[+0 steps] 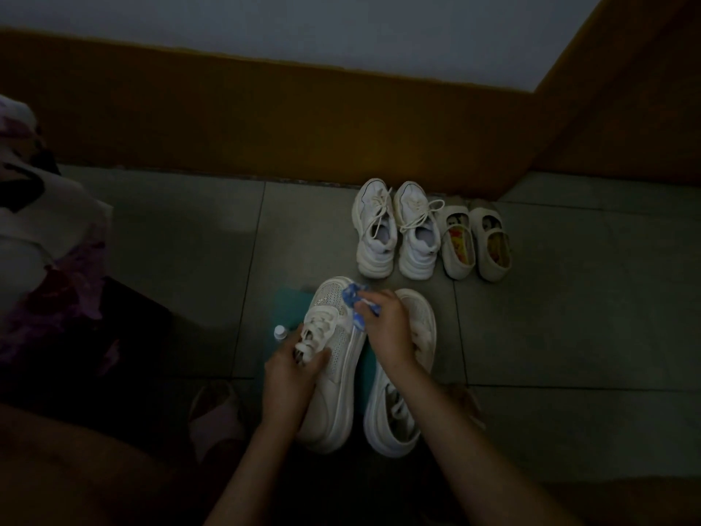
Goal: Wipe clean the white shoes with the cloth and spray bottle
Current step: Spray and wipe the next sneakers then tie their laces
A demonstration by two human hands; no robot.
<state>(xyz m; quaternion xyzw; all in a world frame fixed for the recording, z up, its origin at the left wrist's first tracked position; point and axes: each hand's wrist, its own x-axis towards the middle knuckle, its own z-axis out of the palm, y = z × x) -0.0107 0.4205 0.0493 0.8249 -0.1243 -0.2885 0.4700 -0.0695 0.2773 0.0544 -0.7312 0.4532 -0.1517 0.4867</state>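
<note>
Two white platform sneakers stand side by side on the tiled floor in front of me. My left hand (294, 368) grips the left sneaker (337, 373) over its laces and tongue. My right hand (387, 328) holds a bunched blue-and-white cloth (354, 303) against the side of that sneaker's toe. The right sneaker (394, 415) lies partly hidden under my right forearm. A small white cap of the spray bottle (279, 331) shows just left of my left hand; its body is hidden.
A second pair of white lace-up sneakers (394, 229) and a pair of small beige slip-ons (474, 241) stand by the brown skirting (265, 138). A teal mat (290, 309) lies under the sneakers. Patterned fabric (45, 237) sits at left. A slippered foot (218, 411) is near.
</note>
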